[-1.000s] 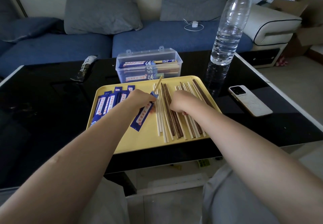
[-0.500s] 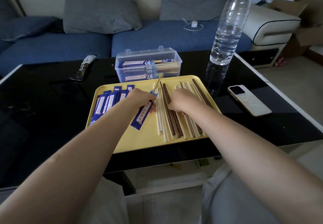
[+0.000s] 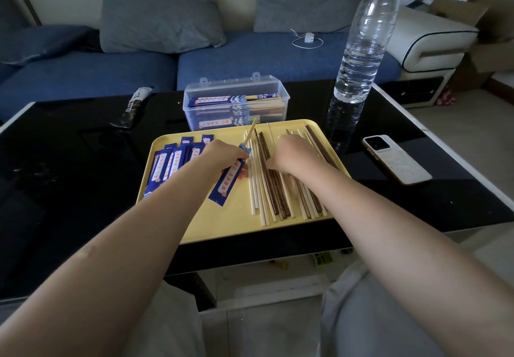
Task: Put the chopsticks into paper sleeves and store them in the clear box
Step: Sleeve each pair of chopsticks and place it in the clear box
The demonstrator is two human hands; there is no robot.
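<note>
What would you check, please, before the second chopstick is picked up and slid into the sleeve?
1. Sleeve held: ok. The left hand grips the blue sleeve over the yellow tray.
2. First chopstick seated: ok. A light chopstick sticks out of the sleeve's far end.
3. Matching partner chosen: cannot tell. The right hand rests on the loose chopsticks, light and dark mixed, and its fingertips are hidden.
4. Sleeve mouth open: cannot tell, the left hand covers it.
5. Clear box ready: ok, lid open, sleeved pairs inside.
6. Spare sleeves: ok, stacked on the tray's left.
</note>
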